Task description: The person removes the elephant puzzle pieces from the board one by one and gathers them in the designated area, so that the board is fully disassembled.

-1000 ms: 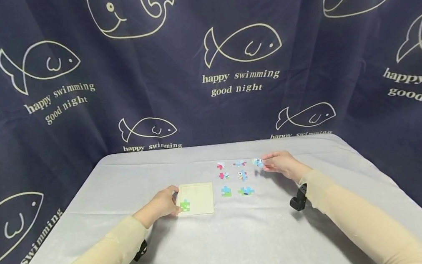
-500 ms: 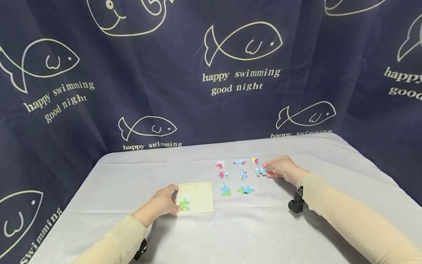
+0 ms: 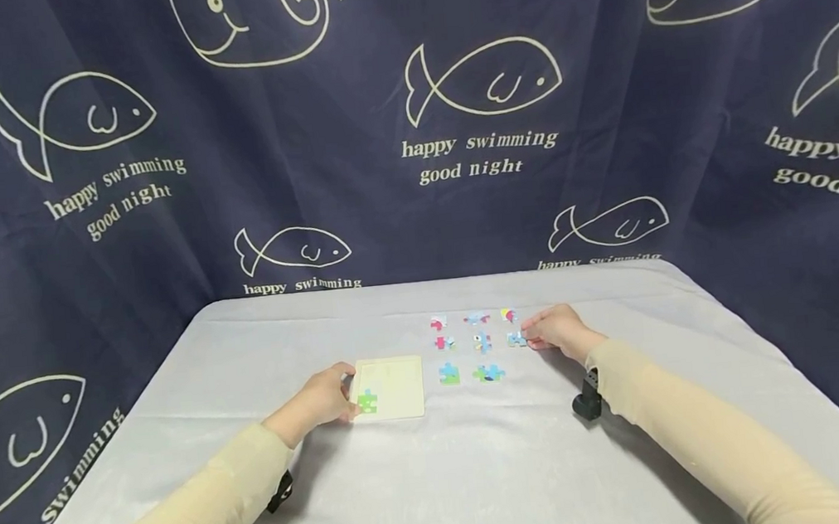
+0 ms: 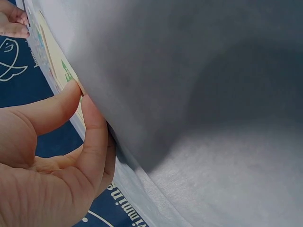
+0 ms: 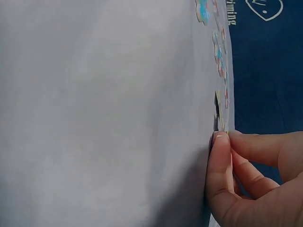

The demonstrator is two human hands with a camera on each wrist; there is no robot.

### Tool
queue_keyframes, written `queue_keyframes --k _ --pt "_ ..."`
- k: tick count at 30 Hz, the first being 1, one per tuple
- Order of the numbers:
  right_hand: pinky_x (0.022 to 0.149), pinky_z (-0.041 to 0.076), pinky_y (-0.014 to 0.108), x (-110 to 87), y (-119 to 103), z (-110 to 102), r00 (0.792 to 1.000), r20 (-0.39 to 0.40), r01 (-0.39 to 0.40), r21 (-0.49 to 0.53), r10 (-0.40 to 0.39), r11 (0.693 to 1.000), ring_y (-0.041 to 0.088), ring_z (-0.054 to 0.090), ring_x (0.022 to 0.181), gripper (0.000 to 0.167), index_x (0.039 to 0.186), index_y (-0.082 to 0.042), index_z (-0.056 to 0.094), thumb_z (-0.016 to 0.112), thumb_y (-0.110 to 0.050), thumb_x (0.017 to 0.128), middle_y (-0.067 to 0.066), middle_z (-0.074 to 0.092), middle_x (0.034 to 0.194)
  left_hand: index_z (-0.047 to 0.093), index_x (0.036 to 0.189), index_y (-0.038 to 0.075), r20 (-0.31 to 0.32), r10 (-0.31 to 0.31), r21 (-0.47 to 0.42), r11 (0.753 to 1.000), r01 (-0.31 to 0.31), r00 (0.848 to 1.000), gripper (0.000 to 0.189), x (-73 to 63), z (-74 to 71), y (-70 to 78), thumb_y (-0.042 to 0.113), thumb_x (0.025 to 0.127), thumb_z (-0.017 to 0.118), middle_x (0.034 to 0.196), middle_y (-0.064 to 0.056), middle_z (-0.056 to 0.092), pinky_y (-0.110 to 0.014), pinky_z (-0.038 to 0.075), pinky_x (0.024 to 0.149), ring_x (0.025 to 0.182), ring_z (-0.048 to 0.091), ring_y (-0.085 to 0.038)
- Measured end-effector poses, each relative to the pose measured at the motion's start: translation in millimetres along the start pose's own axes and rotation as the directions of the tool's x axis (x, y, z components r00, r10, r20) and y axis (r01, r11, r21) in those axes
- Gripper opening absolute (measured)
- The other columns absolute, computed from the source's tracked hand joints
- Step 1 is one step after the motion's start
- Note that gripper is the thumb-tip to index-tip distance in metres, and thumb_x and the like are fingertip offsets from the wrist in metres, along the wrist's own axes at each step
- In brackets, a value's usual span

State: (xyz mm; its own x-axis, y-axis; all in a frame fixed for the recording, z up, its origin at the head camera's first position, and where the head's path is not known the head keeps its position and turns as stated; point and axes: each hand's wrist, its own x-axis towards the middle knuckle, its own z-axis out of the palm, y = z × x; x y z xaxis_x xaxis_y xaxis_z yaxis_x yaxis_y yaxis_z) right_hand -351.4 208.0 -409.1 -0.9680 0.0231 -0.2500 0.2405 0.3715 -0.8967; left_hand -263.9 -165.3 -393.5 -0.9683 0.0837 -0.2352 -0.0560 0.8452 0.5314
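Observation:
My left hand [image 3: 324,395] grips the left edge of a pale square puzzle tray [image 3: 399,387], thumb on top near a green jigsaw piece [image 3: 368,401] lying in the tray's near left corner. In the left wrist view thumb and fingers [image 4: 93,120] pinch that edge. My right hand [image 3: 560,331] pinches a light-blue jigsaw piece [image 3: 517,339] by its right side, at the right end of the middle row. The right wrist view shows this puzzle piece [image 5: 218,109] nearly edge-on, its dark underside facing the camera, low over the cloth.
Several loose jigsaw pieces lie in rows right of the tray, among them a yellow-and-pink piece [image 3: 509,315], a red piece [image 3: 445,343] and a blue-green piece [image 3: 489,372]. A grey-white cloth [image 3: 439,485] covers the table. A navy fish-print curtain [image 3: 378,132] hangs behind.
My right hand has brought the light-blue piece toward me, from over the yellow-and-pink piece down to the middle row, uncovering that piece. The left hand stays on the tray.

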Motion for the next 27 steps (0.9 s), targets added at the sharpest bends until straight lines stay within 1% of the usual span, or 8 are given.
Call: queue_keyframes --k 5,9,13,15,17,21,25,27 --pt "0.066 0.06 0.02 -1.2 3 -3 0.999 -0.03 -0.01 0.034 0.011 0.999 0.004 0.064 0.058 0.027 0.114 0.016 0.06 0.06 0.002 0.091 0.006 0.069 0.079 0.04 0.142 -0.003 0.0 0.005 -0.009 1.0 -0.005 1.0 0.075 0.5 0.6 0.5 0.004 0.078 0.078 0.094 -0.011 0.061 -0.027 0.05 0.066 0.062 0.061 -0.014" --pt "0.067 0.06 0.02 -2.5 1 -8 0.999 -0.033 0.0 0.072 0.002 0.997 0.003 0.064 0.059 0.03 0.116 0.017 0.058 0.061 0.001 0.091 0.007 0.07 0.081 0.04 0.142 -0.002 0.0 0.01 -0.002 1.0 -0.01 1.0 0.076 2.3 -0.3 0.2 0.005 0.077 0.078 0.096 -0.011 0.062 -0.028 0.051 0.068 0.062 0.061 -0.013" --pt "0.069 0.06 0.021 -4.3 -3 -11 1.0 -0.004 0.002 0.124 -0.001 0.992 0.005 0.066 0.062 0.034 0.121 0.018 0.055 0.06 0.001 0.092 0.01 0.072 0.087 0.04 0.142 -0.002 0.0 0.018 0.0 1.0 -0.018 1.0 0.075 3.1 -1.1 -0.9 0.005 0.078 0.078 0.096 -0.011 0.063 -0.028 0.051 0.068 0.062 0.06 -0.013" --pt "0.07 0.06 0.021 -5.4 -5 -9 1.0 0.011 -0.002 0.151 0.001 0.989 0.006 0.066 0.063 0.036 0.123 0.018 0.053 0.06 0.001 0.092 0.01 0.071 0.087 0.042 0.141 -0.003 -0.001 0.025 0.003 1.0 -0.025 1.0 0.073 2.3 -1.8 -0.9 0.005 0.078 0.078 0.095 -0.011 0.063 -0.028 0.051 0.066 0.063 0.06 -0.014" --pt "0.069 0.06 0.021 -6.1 -7 -7 1.0 0.021 -0.006 0.18 0.002 0.984 0.006 0.066 0.062 0.037 0.124 0.019 0.052 0.059 0.002 0.092 0.008 0.071 0.084 0.043 0.14 -0.003 0.0 0.031 0.011 0.999 -0.031 1.0 0.071 1.7 -2.2 -0.8 0.006 0.079 0.078 0.093 -0.01 0.063 -0.028 0.05 0.067 0.064 0.058 -0.014" --pt "0.066 0.059 0.019 -7.6 -7 1 0.998 0.056 -0.01 0.195 -0.001 0.981 0.005 0.064 0.06 0.039 0.125 0.02 0.051 0.059 0.003 0.092 0.003 0.068 0.075 0.045 0.14 -0.005 0.012 0.044 0.025 0.999 -0.044 0.999 0.068 0.3 -2.3 -1.5 0.007 0.08 0.077 0.093 -0.01 0.064 -0.03 0.05 0.07 0.065 0.058 -0.014" --pt "0.065 0.059 0.019 -10.4 -7 9 0.996 0.087 -0.021 0.211 0.003 0.977 0.006 0.064 0.06 0.038 0.124 0.02 0.051 0.059 0.003 0.091 0.001 0.067 0.071 0.045 0.139 -0.006 0.026 0.053 0.014 0.998 -0.053 0.998 0.07 1.2 -0.6 -5.2 0.009 0.079 0.078 0.094 -0.009 0.064 -0.031 0.051 0.073 0.065 0.059 -0.014" --pt "0.065 0.059 0.019 -12.4 -9 12 0.996 0.092 -0.018 0.22 -0.002 0.975 0.006 0.064 0.059 0.037 0.122 0.019 0.052 0.06 0.003 0.091 0.001 0.067 0.071 0.046 0.139 -0.006 0.025 0.061 0.014 0.998 -0.061 0.998 0.073 2.7 0.2 -7.5 0.011 0.077 0.08 0.093 -0.008 0.063 -0.032 0.051 0.075 0.068 0.057 -0.014"
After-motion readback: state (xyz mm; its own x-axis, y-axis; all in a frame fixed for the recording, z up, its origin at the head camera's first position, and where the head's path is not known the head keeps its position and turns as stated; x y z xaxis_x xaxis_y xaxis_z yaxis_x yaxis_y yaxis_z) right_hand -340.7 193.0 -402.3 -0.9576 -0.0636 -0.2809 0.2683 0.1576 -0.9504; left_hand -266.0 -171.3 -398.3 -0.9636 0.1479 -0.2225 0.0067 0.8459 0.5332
